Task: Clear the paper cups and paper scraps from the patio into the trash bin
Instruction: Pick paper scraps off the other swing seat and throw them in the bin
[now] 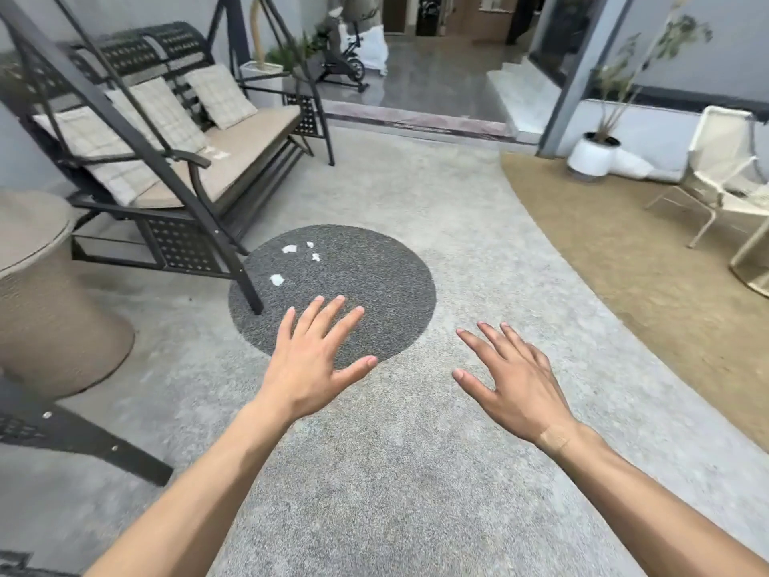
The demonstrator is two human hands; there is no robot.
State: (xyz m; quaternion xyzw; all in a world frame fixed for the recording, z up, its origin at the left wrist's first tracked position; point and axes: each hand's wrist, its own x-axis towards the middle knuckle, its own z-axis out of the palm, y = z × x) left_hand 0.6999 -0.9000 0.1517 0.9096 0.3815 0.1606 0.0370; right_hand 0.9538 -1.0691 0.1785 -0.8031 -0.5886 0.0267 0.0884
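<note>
Several white paper scraps [289, 249] lie on a dark round patch [374, 285] of the patio floor, near the swing bench's front leg. One larger scrap [276, 279] sits closest to me. More white scraps [216, 152] rest on the bench seat cushion. My left hand [310, 360] is stretched out palm down with fingers spread, hovering over the near edge of the dark patch and holding nothing. My right hand [512, 378] is likewise spread and empty, to the right over the grey floor. No paper cup and no trash bin are in view.
A black metal swing bench [166, 131] with beige cushions stands at the left. A round wicker table [45, 285] is at the near left. A white potted plant [591, 154] and a cream lounge chair [724, 177] stand at the right by a tan floor area.
</note>
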